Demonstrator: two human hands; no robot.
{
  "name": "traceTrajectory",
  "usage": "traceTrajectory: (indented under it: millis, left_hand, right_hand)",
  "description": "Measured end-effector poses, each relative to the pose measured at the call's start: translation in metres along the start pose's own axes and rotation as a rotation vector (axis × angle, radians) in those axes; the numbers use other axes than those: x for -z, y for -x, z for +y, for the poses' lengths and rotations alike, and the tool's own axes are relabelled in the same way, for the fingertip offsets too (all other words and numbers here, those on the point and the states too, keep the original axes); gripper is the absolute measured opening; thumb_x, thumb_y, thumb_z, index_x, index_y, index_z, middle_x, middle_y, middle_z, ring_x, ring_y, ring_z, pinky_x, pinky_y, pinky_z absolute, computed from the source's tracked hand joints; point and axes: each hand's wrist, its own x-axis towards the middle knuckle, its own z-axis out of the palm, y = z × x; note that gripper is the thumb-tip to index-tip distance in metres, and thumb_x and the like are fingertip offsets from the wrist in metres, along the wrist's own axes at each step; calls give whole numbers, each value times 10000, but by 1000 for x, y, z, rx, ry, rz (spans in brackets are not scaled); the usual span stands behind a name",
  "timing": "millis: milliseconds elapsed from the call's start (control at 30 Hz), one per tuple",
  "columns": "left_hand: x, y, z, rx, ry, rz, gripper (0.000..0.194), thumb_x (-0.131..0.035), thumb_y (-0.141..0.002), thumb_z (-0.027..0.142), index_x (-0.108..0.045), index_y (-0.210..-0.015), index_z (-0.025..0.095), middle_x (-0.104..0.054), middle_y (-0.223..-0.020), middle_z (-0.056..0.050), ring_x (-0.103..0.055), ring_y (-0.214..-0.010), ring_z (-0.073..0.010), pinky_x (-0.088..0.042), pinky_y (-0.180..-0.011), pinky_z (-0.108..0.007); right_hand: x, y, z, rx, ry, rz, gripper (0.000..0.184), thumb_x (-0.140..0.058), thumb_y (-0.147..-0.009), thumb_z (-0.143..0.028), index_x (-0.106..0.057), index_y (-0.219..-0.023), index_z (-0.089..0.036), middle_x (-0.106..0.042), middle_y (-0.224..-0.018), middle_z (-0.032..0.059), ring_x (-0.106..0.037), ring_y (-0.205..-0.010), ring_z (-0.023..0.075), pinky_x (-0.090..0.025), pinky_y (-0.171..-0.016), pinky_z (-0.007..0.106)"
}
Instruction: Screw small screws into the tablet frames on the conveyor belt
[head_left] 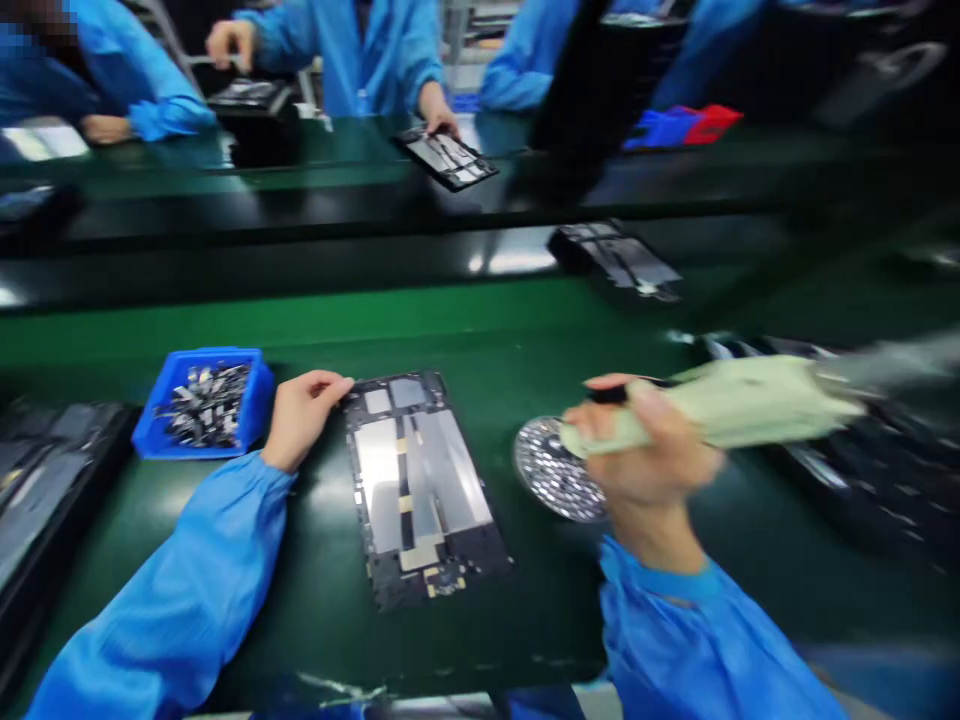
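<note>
A tablet computer (420, 480) with its inner side showing lies on the green bench, its far end tilted slightly left. My left hand (304, 410) pinches its far left corner between thumb and fingers. In my right hand (652, 455) is a pale cream electric screwdriver (739, 405), lying sideways and blurred by motion. Its narrow end is over a round dish (559, 470) of small shiny screws, right of the tablet; I cannot make out the bit.
A blue bin (154, 430) of small metal parts stands left of my left hand. Stacked tablets lie at the left edge (56, 470) and at the right (862, 470). Another tablet (619, 260) rests on the dark conveyor. Across it, a co-worker's hand (442, 115) holds a tablet.
</note>
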Motion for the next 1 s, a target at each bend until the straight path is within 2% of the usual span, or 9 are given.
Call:
traceTrajectory:
  millis: [133,300,533,700,833,1000]
  left_hand:
    - [2,-7,-10,29,35,-60,228,-778,-748,368,-741,-708,147,-724,-691,-34,-601,-648,-150,-441,-655,-259]
    - [1,-9,-20,-3,-133,-55,182,-738,-850,284,-747,-731,147,-740,-719,-32,-632,-663,-159,-422,-654,-267]
    - [4,-8,-27,-45,-188,-40,121,-771,-843,209,-773,-727,177,-769,-772,-36,-650,-706,-169,-446,-718,-276]
    - [8,-7,-26,-56,-219,-79,109,-777,-848,229,-792,-750,181,-775,-763,-33,-669,-716,-174,-463,-726,-277]
    - [11,-10,-27,-56,-236,-116,127,-715,-878,186,-818,-804,185,-788,-785,-32,-679,-733,-174,-479,-757,-271]
    - [11,-11,-26,-41,-267,-139,184,-655,-875,115,-831,-865,168,-803,-852,-55,-701,-779,-194,-478,-774,-265]
  right_hand:
    - [-24,5,-26,-25,-52,-34,281,-734,-596,-465,-723,-621,-185,-424,-343,-36,-416,-330,126,-409,-396,303]
    - [-84,27,-37,-24,-80,-173,257,-766,-621,-434,-725,-627,-181,-431,-344,-39,-416,-314,135,-400,-342,304]
    - [-165,36,0,-72,-132,-342,284,-807,-664,-442,-701,-665,-178,-494,-385,-64,-450,-330,106,-489,-408,292]
    - [-208,37,30,-90,-115,-429,270,-772,-710,-452,-673,-627,-215,-493,-386,-68,-468,-362,111,-493,-424,278]
    - [-226,44,48,-120,-108,-440,269,-758,-694,-450,-647,-601,-223,-497,-378,-69,-436,-345,106,-477,-408,280]
    - [-230,50,63,-121,-88,-447,262,-758,-700,-433,-647,-608,-215,-492,-374,-69,-449,-340,106,-476,-417,282]
